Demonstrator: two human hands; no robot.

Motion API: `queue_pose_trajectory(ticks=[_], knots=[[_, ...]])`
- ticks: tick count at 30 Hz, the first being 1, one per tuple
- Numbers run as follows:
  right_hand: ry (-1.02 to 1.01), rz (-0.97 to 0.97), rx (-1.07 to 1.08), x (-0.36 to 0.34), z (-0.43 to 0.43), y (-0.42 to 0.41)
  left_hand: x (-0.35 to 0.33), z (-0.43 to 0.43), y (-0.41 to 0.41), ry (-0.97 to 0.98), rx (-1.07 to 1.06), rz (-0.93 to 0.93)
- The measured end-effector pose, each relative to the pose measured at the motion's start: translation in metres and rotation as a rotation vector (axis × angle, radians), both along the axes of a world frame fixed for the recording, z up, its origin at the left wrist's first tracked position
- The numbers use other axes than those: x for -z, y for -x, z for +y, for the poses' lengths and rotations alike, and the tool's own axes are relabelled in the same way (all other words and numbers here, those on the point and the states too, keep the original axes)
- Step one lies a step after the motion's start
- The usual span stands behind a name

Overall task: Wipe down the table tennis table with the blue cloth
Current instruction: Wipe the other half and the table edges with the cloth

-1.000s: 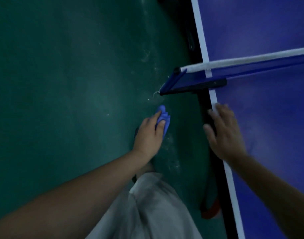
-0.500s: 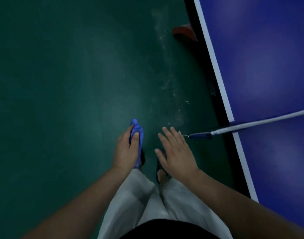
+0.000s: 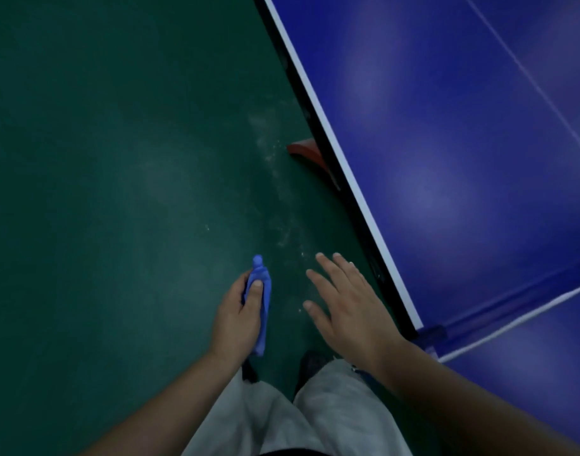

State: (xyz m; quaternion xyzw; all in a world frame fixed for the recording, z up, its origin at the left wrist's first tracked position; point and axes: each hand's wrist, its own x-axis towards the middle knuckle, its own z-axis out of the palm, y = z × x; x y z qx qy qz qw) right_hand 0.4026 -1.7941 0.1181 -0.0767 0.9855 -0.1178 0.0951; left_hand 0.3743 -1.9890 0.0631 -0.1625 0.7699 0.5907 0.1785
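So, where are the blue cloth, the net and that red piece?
blue cloth point(image 3: 266, 311): head view, its middle.
net point(image 3: 512, 307): head view, its blue mesh.
red piece point(image 3: 305, 149): head view, its top face.

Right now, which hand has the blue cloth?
The left hand: it grips the blue cloth, while the right hand is spread open, holding nothing.

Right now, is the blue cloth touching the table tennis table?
Apart. The head view shows the blue cloth gripped in the left hand over the green floor, with the right hand between it and the table tennis table.
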Motion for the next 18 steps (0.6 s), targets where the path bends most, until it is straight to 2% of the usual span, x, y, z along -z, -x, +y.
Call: queue_pose_trajectory(ticks=[7,13,18], knots=[[-0.155,-0.035,-0.045,0.046,0.111,0.044,0.032,0.094,0.018,-0.033,0.007,0.008],[-0.149,0.031,-0.172,0.117,0.200,0.086,0.073,0.181,0.016,-0.070,-0.144,0.036],[0.003,0.091,-0.128,0.146,0.228,0.110,0.107,0.233,0.013,-0.138,-0.214,0.023]])
